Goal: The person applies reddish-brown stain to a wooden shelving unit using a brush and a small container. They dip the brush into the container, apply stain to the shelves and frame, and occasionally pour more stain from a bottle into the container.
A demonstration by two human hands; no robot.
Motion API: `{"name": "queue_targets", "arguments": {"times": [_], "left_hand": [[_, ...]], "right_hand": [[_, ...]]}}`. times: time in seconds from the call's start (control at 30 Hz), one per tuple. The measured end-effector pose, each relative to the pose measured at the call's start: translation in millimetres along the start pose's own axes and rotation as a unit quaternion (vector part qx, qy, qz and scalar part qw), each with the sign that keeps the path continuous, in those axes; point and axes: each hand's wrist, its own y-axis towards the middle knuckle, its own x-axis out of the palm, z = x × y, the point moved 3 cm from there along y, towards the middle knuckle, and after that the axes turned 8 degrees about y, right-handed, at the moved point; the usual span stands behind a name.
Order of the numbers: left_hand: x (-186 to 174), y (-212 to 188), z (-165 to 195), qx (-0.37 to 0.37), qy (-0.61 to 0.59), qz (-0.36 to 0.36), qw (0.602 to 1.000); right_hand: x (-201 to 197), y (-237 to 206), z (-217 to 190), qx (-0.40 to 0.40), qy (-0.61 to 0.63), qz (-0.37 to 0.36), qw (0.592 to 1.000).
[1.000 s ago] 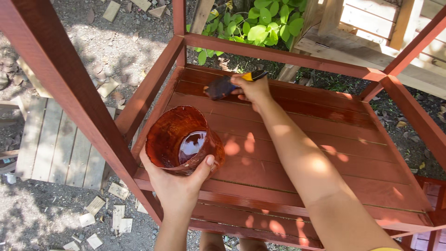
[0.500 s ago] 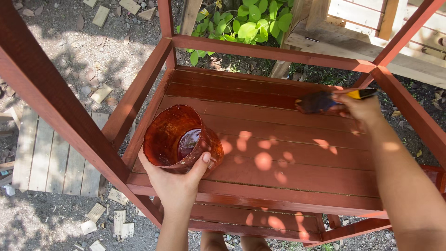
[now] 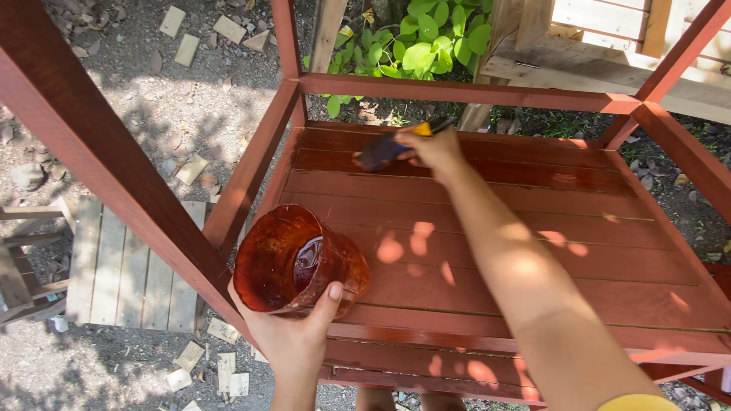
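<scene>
Outdoors, gravel ground with wood scraps | red slatted shelf [image 3: 533, 228] | right hand [image 3: 434, 148] closed on brush [image 3: 384, 151], bristles pointing left on far boards | left hand [image 3: 293, 335] gripping paint cup [image 3: 293, 262] at near-left edge

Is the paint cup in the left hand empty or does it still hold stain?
Not empty: the cup, tilted in the left hand, shows dark glossy liquid pooled inside.
</scene>
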Motion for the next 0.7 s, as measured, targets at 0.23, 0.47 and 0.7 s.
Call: {"name": "queue_targets", "arguments": {"times": [0.23,0.47,0.7], "left_hand": [[-13,-2,-1,-0.009,0.031,-0.002,0.999],[-8,-8,3,-0.036,-0.038,-0.016,0.998],[-14,-15,8,-0.028,-0.029,0.004,0.999]], "right_hand": [[138,3,8,-0.038,0.079,0.000,0.996],[-9,-29,-20,-0.037,-0.012,0.118,0.992],[-32,-66,-30,-0.045,0.004,0.110,0.993]]}}
